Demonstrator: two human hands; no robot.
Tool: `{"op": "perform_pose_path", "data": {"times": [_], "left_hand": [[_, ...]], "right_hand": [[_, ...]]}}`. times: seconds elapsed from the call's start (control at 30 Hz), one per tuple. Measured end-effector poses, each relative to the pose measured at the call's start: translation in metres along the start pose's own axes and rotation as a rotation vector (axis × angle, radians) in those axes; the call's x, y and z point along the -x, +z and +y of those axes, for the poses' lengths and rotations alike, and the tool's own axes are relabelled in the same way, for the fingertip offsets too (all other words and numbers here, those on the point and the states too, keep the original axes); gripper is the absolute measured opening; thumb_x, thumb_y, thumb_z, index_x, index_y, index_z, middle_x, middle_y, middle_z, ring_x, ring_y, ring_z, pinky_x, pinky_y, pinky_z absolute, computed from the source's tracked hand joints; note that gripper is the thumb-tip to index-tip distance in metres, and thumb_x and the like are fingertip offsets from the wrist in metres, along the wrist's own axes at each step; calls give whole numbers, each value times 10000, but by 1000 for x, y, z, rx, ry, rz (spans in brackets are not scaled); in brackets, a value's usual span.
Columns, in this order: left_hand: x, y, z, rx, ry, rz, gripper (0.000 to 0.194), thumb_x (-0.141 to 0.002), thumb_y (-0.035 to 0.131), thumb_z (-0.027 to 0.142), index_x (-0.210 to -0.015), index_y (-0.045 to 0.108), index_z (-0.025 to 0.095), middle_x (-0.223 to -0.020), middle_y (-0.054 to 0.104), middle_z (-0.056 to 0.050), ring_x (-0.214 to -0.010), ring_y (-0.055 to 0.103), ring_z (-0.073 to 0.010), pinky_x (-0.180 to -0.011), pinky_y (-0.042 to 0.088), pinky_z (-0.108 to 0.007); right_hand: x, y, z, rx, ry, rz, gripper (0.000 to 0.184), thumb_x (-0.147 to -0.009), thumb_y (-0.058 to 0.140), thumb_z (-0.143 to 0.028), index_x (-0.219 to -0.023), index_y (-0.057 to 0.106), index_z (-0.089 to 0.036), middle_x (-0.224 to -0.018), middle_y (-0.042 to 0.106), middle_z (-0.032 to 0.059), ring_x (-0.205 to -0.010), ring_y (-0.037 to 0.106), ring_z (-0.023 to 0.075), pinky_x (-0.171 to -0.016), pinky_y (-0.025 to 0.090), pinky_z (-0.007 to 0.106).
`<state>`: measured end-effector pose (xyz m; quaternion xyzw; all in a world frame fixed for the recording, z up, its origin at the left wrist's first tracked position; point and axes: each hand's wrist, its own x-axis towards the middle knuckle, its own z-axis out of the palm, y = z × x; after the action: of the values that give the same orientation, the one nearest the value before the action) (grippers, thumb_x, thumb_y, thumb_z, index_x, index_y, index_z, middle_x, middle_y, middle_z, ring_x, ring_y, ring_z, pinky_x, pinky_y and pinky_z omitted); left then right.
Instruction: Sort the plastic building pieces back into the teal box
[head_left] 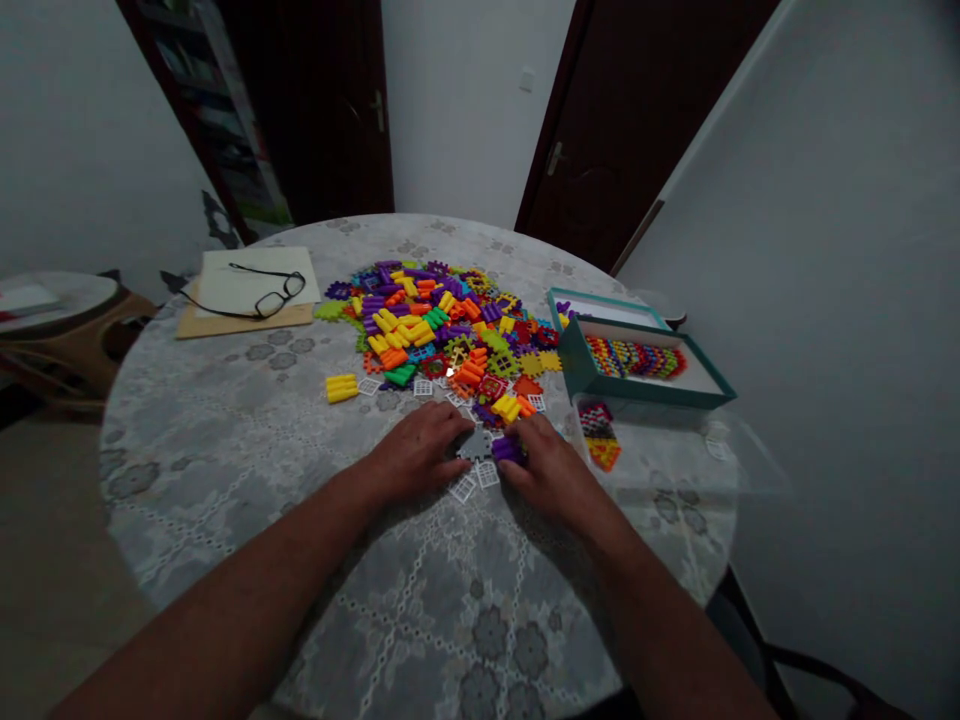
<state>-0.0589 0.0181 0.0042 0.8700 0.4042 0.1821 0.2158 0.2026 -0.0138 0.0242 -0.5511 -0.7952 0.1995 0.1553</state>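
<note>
My left hand has its fingers closed on the edge of a grey building piece with notched edges. In my right hand is a purple ribbed building piece, close against the grey piece's right side. Whether the two are joined I cannot tell. White window-shaped pieces lie flat just below my fingers. Beyond my hands spreads a heap of colourful plastic building pieces. A yellow ribbed piece sits apart on the left.
Eyeglasses rest on papers at the back left of the round table. To the right stand an open teal box with multicoloured contents and a clear plastic container holding small pieces.
</note>
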Motion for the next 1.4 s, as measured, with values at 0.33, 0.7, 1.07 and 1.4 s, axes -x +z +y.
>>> {"op": "perform_pose_path", "data": {"times": [0.33,0.7,1.07,1.4], "left_hand": [[4,2,-6,15,13,72,520,-976,651,271,-1490,575,252,-1375,643,-123,-1272,625,-288,-1115,532,-454],[0,2,-1,-37,-40,54,443,-941,769,294,-1362,658,214,-1350,664,-141,-1270,635,-325,-1126,537,-492],[6,-3,-20,-91,-156,190,523,-855,716,175,-1372,662,235,-1359,609,-136,-1260,608,-330,-1116,529,-500],[7,-6,-37,-207,-189,351,407,-915,690,225,-1320,712,201,-1311,679,-165,-1229,611,-361,-1113,525,-572]], "right_hand": [[-5,16,1,-287,-112,203,329,-988,650,-215,-1313,686,-249,-1288,751,117,-1190,701,285,-1052,538,438],[-37,25,9,-376,31,418,202,-956,639,-285,-1130,733,-242,-1246,751,98,-1177,700,270,-1032,534,406],[-23,32,0,-293,-85,350,250,-927,624,-228,-1171,678,-217,-1152,694,93,-1055,682,256,-954,550,392],[-12,30,3,-273,-288,360,480,-863,627,-105,-1330,660,-215,-1229,696,115,-1124,695,262,-1004,592,405]]}}
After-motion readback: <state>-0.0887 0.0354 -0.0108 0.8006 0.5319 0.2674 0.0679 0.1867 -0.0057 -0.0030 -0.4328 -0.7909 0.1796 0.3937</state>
